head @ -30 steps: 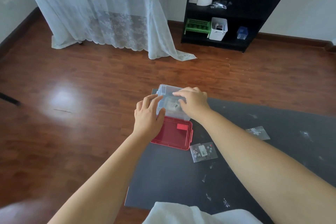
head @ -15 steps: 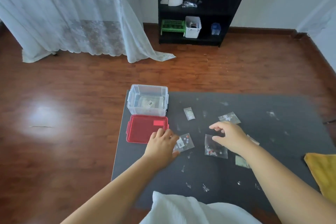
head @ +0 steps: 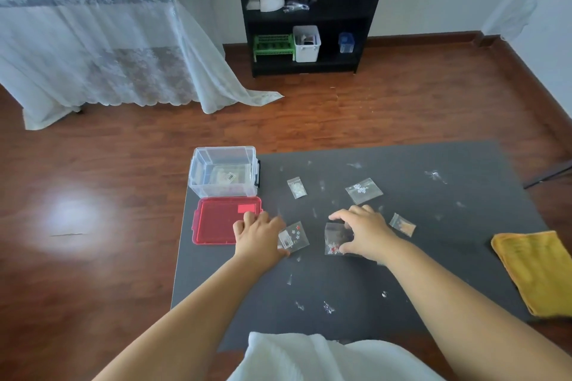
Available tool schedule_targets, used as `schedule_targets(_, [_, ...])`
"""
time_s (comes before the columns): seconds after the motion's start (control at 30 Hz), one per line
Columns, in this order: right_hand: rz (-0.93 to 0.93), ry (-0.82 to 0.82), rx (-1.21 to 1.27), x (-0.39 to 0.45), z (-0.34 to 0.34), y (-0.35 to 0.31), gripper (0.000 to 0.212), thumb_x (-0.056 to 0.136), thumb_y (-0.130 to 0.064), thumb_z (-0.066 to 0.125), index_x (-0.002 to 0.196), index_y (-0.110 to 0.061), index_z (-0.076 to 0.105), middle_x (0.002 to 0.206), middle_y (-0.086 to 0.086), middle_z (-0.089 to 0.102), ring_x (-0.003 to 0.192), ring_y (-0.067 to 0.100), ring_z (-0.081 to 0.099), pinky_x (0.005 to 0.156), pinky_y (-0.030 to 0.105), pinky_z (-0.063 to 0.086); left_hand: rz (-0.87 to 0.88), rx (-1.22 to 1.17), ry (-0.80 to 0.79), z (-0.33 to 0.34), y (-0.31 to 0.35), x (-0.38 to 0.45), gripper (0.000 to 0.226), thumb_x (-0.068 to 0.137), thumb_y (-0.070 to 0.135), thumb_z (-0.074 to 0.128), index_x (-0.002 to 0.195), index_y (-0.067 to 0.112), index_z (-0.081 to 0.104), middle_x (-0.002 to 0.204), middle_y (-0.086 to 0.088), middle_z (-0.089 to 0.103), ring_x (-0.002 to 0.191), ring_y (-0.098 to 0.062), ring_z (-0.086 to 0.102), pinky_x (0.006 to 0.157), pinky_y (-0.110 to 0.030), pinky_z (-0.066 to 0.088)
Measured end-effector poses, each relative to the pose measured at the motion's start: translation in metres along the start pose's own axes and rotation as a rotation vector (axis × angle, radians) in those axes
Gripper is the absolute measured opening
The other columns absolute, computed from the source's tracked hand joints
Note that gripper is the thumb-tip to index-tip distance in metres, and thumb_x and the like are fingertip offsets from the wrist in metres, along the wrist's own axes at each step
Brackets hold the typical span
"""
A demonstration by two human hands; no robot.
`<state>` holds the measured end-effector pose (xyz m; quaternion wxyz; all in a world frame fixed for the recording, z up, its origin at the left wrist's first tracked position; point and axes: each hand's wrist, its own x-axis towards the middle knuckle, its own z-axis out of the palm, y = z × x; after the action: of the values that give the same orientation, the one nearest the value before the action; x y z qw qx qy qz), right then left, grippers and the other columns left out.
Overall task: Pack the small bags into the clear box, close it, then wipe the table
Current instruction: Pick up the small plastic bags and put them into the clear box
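The clear box stands open at the far left corner of the dark table, with a bag inside. Its red lid lies flat just in front of it. My left hand rests on the edge of a small bag with flowers, fingers curled over it. My right hand pinches a small bag with red bits, thumb and fingers at its edges. Three more small bags lie farther back: one, another, a third.
A yellow cloth lies at the table's right edge. Tiny clear scraps are scattered over the tabletop. White fabric is at the near edge. A black shelf and a lace-draped table stand beyond on the wooden floor.
Both hands left the clear box and came back to the middle of the table. The left hand now covers one bag's edge and the right hand has closed on another bag.
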<state>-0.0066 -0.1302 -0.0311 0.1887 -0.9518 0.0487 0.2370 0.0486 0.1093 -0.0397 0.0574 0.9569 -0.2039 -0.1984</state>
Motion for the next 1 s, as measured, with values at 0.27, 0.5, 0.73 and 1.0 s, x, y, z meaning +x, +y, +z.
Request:
schedule_targets(0.27, [0.026, -0.017, 0.302, -0.007, -0.001, 0.014, 0.027, 0.085, -0.017, 0.062, 0.084, -0.044, 0.061, 0.084, -0.01, 0.062, 0.079, 0.009, 0.06, 0.066, 0.02, 0.044, 0.063, -0.146, 0.124, 0.007, 0.004, -0.02, 0.018, 0.091, 0.042, 0.049, 0.104, 0.038, 0.06, 0.1, 0.014, 0.054, 0.101, -0.019, 0.046, 0.074, -0.032, 0.013])
schedule_targets(0.5, [-0.039, 0.093, 0.329, 0.008, -0.044, -0.02, 0.036, 0.092, -0.016, 0.046, 0.085, -0.047, 0.062, 0.09, -0.017, 0.066, 0.058, 0.006, 0.055, 0.056, 0.019, 0.044, -0.026, -0.316, 0.363, -0.025, -0.019, -0.03, 0.02, 0.092, 0.028, 0.053, 0.1, 0.043, 0.064, 0.098, 0.02, 0.063, 0.096, -0.018, 0.049, 0.067, -0.032, 0.011])
schedule_targets(0.73, [-0.25, 0.283, 0.422, 0.05, -0.088, -0.109, 0.027, 0.092, -0.013, 0.055, 0.1, -0.037, 0.065, 0.092, -0.017, 0.068, 0.042, 0.001, 0.047, 0.044, 0.009, 0.037, -0.044, -0.269, 0.672, -0.093, -0.09, -0.013, 0.014, 0.088, 0.03, 0.063, 0.1, 0.037, 0.061, 0.08, 0.022, 0.061, 0.09, -0.017, 0.056, 0.079, -0.029, 0.016])
schedule_targets(1.0, [-0.317, 0.271, 0.348, 0.113, -0.076, -0.195, 0.025, 0.092, -0.009, 0.05, 0.102, -0.024, 0.068, 0.094, -0.004, 0.067, 0.083, 0.015, 0.06, 0.07, 0.031, 0.052, -0.036, -0.321, 0.714, -0.125, -0.148, 0.007, 0.016, 0.086, 0.018, 0.067, 0.1, 0.024, 0.067, 0.08, 0.006, 0.069, 0.08, -0.026, 0.059, 0.071, -0.032, 0.042])
